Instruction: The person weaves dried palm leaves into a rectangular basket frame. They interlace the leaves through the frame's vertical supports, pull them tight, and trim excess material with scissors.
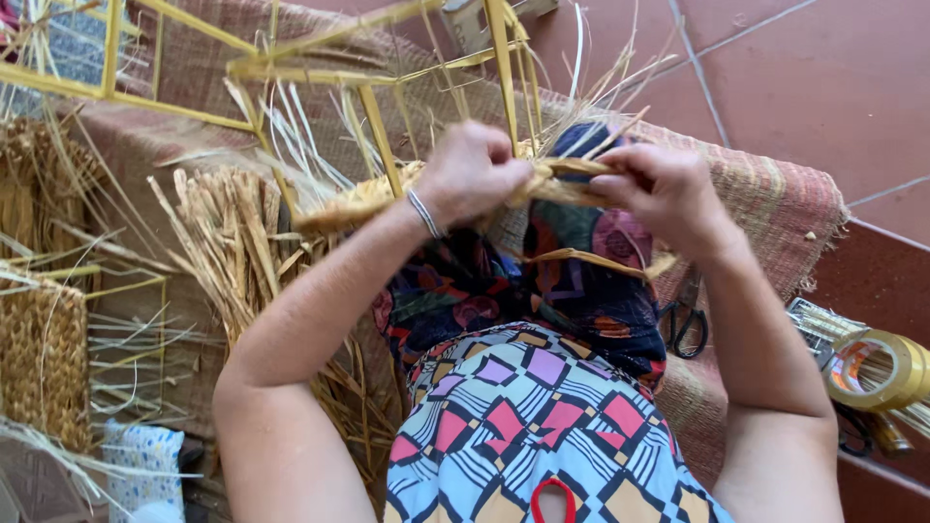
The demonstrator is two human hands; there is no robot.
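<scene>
While both my hands work at the centre of the frame, my left hand (472,174) clamps the straw braid (387,199), whose long axis runs left to right. My right hand (659,189) pinches its loose strands (572,167), fingers narrow. The yellow frame (378,136) stands just behind; scissors (686,324) lie lower right.

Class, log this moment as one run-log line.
left hand: grips twisted straw rope | right hand: pinches rope | yellow metal frame behind
</scene>
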